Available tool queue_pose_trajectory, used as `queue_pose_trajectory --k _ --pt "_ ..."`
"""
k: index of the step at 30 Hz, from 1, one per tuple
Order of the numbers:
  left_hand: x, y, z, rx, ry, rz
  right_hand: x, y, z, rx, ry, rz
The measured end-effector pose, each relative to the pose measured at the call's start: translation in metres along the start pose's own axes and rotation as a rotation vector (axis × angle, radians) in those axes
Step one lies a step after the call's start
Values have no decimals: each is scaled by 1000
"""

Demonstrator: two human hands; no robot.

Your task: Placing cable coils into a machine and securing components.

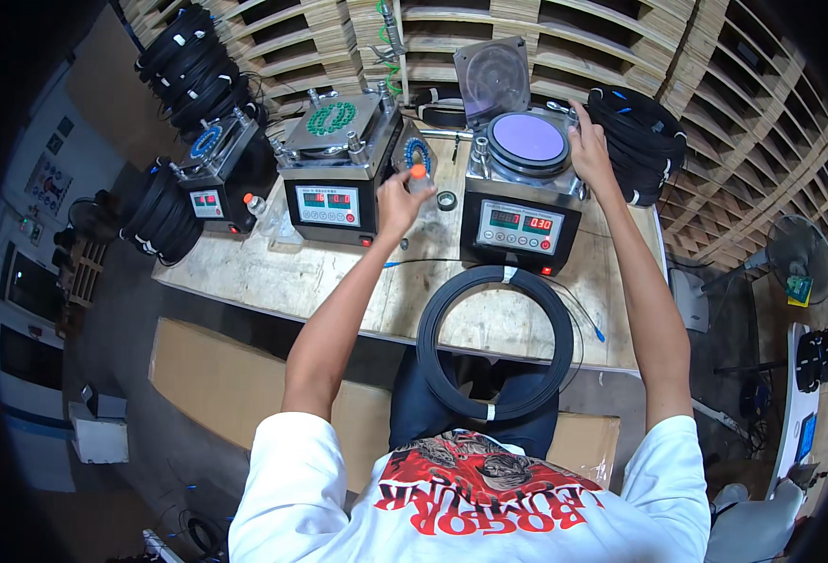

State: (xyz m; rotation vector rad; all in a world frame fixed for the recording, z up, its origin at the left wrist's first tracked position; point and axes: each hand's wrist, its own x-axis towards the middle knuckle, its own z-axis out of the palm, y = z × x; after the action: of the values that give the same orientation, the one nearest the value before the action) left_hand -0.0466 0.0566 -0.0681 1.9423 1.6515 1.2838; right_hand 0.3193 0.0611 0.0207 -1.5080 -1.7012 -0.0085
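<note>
My left hand (397,202) is closed around a small clear bottle with an orange cap (419,173), held upright above the bench between two machines. At the right side of the nearer benchtop polishing machine (517,227), my right hand (590,150) has its index finger stretched up and its thumb apart from it. Its fingertips are beside the machine's metal corner fittings; whether they touch is unclear. A round purple pad (528,139) lies on top of this machine. Behind it, a square see-through plate (493,80) stands raised. The machine's red displays are lit.
A black cable coil (430,361) overhangs the wooden bench's (357,298) front edge toward my lap. Two more machines (334,183) (221,178) stand left, bearing green and blue connector rings. Another orange-capped bottle (256,203) stands between them. Cable coils (634,141) are stacked right; pallets rise behind.
</note>
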Motion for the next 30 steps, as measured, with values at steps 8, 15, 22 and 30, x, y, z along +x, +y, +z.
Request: queue_pose_trajectory --k 8,15,22,30 --pt "-39 -36 38 -7 -32 -17 -3 2 0 -20 33 8" --pt "-20 -14 28 -88 -72 -9 2 8 -2 58 -12 43" --pt "93 79 19 -504 -65 172 -2 7 -1 19 18 58" --pt "153 107 29 -579 -559 -78 -6 -5 -3 -29 40 50"
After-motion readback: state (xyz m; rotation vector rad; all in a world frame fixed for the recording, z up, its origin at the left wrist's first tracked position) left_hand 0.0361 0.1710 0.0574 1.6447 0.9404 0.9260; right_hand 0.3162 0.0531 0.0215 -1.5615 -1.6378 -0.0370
